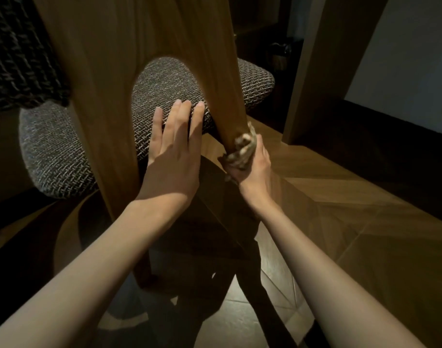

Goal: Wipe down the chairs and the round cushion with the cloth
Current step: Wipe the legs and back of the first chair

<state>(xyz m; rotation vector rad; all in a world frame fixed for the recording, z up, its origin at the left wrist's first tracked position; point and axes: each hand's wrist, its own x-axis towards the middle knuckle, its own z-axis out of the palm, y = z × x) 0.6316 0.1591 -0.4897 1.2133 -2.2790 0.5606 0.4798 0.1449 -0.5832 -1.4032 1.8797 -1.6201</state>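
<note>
chair (129,46): 1 | woven seat (164,81): 1 | cloth (241,149): 1 | hands: 2, left hand (172,159), right hand (253,169)

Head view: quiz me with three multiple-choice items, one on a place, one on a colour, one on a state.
1. Where is the cloth? A on the floor; B against the chair back; C on a shelf.
2. What colour is the seat? A red; B grey; C white.
3. How is the left hand? A flat, fingers straight; B fisted; C gripping the cloth.
Key: 1 B, the right hand grips it against the wood; 2 B, grey weave shows; 3 A, it rests open on the seat.
</note>
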